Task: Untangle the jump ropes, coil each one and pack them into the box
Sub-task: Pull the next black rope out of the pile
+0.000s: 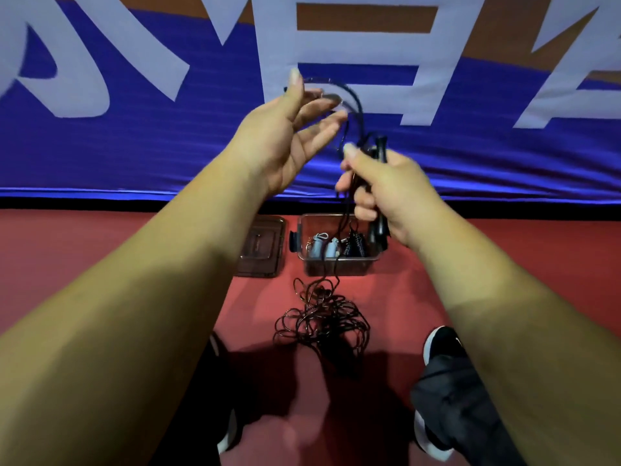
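Observation:
My right hand (pixel 386 193) is closed around the black handles (pixel 381 153) of a jump rope. Its thin dark cord (pixel 353 95) arcs up and left from the handles over the spread fingers of my left hand (pixel 289 136), which is raised with the palm open. More of the cord hangs down from my right hand to a tangled pile of rope (pixel 322 321) on the red floor. Behind the pile stands a clear plastic box (pixel 336 265) holding a coiled black rope and pale blue handles.
The box's lid (pixel 262 247) lies flat on the floor to the left of the box. A blue banner with large white letters (pixel 134 146) hangs across the back. My dark shoes (pixel 440 344) and trouser legs flank the pile.

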{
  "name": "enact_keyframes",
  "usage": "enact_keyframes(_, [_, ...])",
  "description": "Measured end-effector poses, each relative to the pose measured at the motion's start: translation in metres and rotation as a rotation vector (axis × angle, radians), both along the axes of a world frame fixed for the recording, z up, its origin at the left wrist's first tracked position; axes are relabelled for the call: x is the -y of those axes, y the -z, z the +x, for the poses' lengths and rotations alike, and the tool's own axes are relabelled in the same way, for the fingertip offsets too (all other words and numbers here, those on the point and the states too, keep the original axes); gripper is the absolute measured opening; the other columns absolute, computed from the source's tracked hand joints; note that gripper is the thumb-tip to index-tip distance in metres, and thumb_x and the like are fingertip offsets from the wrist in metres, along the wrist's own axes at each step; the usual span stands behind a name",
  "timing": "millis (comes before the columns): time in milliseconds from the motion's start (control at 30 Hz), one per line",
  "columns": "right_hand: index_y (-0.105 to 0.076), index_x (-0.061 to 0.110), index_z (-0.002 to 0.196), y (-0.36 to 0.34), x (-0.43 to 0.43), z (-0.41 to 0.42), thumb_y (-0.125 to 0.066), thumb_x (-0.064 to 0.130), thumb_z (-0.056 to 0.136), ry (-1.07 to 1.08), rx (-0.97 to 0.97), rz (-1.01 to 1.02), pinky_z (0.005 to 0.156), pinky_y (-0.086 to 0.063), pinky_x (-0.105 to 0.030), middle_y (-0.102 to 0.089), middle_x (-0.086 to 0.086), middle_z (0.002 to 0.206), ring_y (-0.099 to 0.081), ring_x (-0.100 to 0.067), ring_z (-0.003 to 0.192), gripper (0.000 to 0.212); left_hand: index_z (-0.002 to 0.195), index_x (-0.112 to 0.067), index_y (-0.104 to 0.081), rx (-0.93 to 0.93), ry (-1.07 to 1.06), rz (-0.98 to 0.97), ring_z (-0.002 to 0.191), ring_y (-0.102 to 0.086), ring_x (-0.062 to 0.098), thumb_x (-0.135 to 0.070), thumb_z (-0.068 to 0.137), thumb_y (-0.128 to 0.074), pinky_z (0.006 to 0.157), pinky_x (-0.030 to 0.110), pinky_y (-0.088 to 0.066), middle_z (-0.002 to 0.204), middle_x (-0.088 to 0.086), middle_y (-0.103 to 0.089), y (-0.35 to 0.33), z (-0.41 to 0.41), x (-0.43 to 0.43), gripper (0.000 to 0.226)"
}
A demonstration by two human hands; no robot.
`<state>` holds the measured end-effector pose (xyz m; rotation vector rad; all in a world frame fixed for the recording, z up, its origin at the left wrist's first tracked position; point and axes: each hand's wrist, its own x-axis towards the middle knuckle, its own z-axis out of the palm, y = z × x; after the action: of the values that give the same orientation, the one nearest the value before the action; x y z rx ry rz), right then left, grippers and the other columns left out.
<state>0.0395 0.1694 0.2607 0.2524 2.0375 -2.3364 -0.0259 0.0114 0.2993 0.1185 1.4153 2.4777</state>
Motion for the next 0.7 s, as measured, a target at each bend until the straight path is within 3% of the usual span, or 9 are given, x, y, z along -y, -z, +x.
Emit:
enact_keyframes(133, [-0.061, 0.013, 0.095, -0.025, -0.001, -0.008, -0.060, 0.030, 0.109, 0.086, -0.091, -0.366, 0.036, -0.025, -0.021, -0.060, -0.002, 0.069, -0.031, -0.006, 0.041, 0.022, 0.134, -0.014, -0.061, -0.046, 0.259, -0.401, 0.113, -0.072, 0.019, -0.074, 0.101, -0.026, 0.104, 0.042, -0.055, 0.124, 0.001, -0.075, 0.020, 0.007, 0.004, 0.077])
enact_keyframes(200, [-0.059, 0.015, 0.093, -0.037, -0.008, -0.009, -0.058, 0.032, 0.110, 0.107, -0.123, -0.518, 0.036, -0.026, -0.021, -0.060, 0.001, 0.070, -0.031, -0.004, 0.041, 0.024, 0.138, -0.019, -0.061, -0.091, 0.527, -0.506, 0.119, -0.065, 0.017, -0.077, 0.098, -0.030, 0.106, 0.039, -0.048, 0.131, 0.002, -0.071, 0.047, 0.010, 0.003, 0.076])
enact_keyframes(267, [-0.057, 0.017, 0.090, -0.044, -0.016, -0.011, -0.056, 0.032, 0.111, 0.121, -0.158, -0.606, 0.037, -0.027, -0.020, -0.060, 0.002, 0.071, -0.030, -0.004, 0.041, 0.026, 0.137, -0.022, -0.063, -0.166, 0.741, -0.684, 0.116, -0.060, 0.020, -0.067, 0.094, -0.059, 0.100, 0.040, -0.045, 0.137, 0.007, -0.067, 0.077, 0.015, 0.001, 0.063])
enact_keyframes(300, [-0.057, 0.017, 0.089, -0.044, -0.019, -0.012, -0.055, 0.032, 0.112, 0.131, -0.170, -0.629, 0.038, -0.027, -0.020, -0.061, 0.002, 0.071, -0.030, -0.004, 0.041, 0.027, 0.130, -0.021, -0.066, -0.204, 0.777, -0.799, 0.110, -0.063, 0.019, -0.056, 0.091, -0.071, 0.095, 0.041, -0.045, 0.130, 0.004, -0.071, 0.088, 0.017, 0.000, 0.053])
enact_keyframes(367, [-0.055, 0.018, 0.089, -0.041, -0.024, -0.013, -0.054, 0.033, 0.112, 0.159, -0.181, -0.658, 0.039, -0.027, -0.020, -0.063, 0.003, 0.070, -0.030, -0.004, 0.041, 0.028, 0.110, -0.016, -0.069, -0.257, 0.711, -0.933, 0.090, -0.065, 0.020, -0.032, 0.096, -0.073, 0.082, 0.044, -0.046, 0.104, 0.001, -0.075, 0.104, 0.019, -0.004, 0.021])
enact_keyframes(400, [-0.054, 0.018, 0.090, -0.040, -0.025, -0.014, -0.053, 0.033, 0.112, 0.178, -0.186, -0.676, 0.038, -0.027, -0.020, -0.065, 0.002, 0.070, -0.030, -0.004, 0.040, 0.028, 0.100, -0.014, -0.068, -0.249, 0.628, -0.939, 0.081, -0.064, 0.021, -0.022, 0.102, -0.067, 0.076, 0.042, -0.048, 0.094, 0.003, -0.074, 0.104, 0.021, -0.006, 0.008])
enact_keyframes(467, [-0.055, 0.017, 0.093, -0.037, -0.029, -0.014, -0.053, 0.036, 0.112, 0.228, -0.196, -0.701, 0.039, -0.027, -0.020, -0.070, -0.002, 0.076, -0.031, -0.005, 0.041, 0.027, 0.092, -0.013, -0.064, -0.222, 0.389, -0.926, 0.072, -0.062, 0.026, -0.013, 0.108, -0.056, 0.068, 0.040, -0.053, 0.083, 0.006, -0.069, 0.095, 0.020, -0.010, 0.018])
enact_keyframes(533, [-0.057, 0.016, 0.100, -0.038, -0.034, -0.014, -0.053, 0.043, 0.111, 0.271, -0.200, -0.633, 0.041, -0.028, -0.021, -0.076, -0.008, 0.090, -0.033, -0.006, 0.044, 0.030, 0.093, -0.012, -0.062, -0.186, 0.173, -0.794, 0.073, -0.062, 0.028, -0.010, 0.109, -0.050, 0.068, 0.040, -0.061, 0.079, 0.008, -0.064, 0.076, 0.016, -0.011, 0.021])
enact_keyframes(700, [-0.071, 0.015, 0.116, -0.025, -0.039, -0.015, -0.048, 0.074, 0.100, 0.381, -0.032, -0.258, 0.043, -0.030, -0.025, -0.082, -0.007, 0.104, -0.033, -0.009, 0.046, 0.065, 0.101, -0.003, -0.063, -0.148, 0.002, -0.311, 0.075, -0.065, 0.022, -0.012, 0.109, -0.052, 0.086, 0.037, -0.063, 0.076, 0.008, -0.063, 0.016, 0.013, -0.015, 0.016])
